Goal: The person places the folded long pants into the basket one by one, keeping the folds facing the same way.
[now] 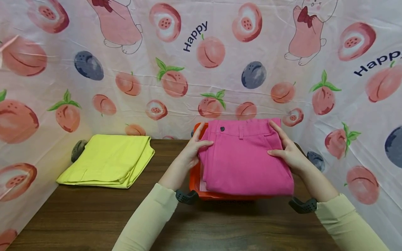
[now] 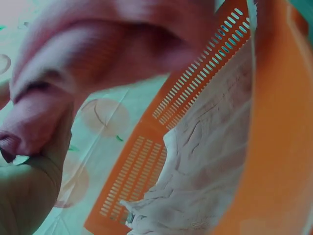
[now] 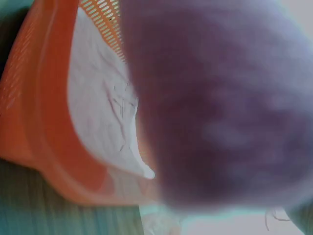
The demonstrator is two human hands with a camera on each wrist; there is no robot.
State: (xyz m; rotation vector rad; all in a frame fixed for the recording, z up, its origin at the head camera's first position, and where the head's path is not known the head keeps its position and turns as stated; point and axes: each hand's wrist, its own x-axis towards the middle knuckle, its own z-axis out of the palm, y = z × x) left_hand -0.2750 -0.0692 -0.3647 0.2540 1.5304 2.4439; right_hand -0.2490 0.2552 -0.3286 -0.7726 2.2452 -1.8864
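Folded pink pants (image 1: 248, 160), waistband at the back with a dark button, hang over an orange basket (image 1: 195, 174) in the head view. My left hand (image 1: 191, 150) grips their left edge, thumb on top. On the opposite edge my right hand (image 1: 290, 155) holds them the same way, its fingers partly hidden beneath. In the left wrist view the pants' folded edge (image 2: 36, 117) is pinched in the hand, above the slotted basket (image 2: 156, 117). A pale pink cloth (image 2: 205, 142) lies inside the basket. The pants (image 3: 220, 107) blur across much of the right wrist view, over the basket's rim (image 3: 54, 122).
Folded yellow pants (image 1: 106, 160) lie on the dark wooden table (image 1: 94, 216) at the left. A fruit-printed cloth (image 1: 188, 76) hangs behind the table and along both sides. Black wrist bands (image 1: 303, 205) sit on the wrists.
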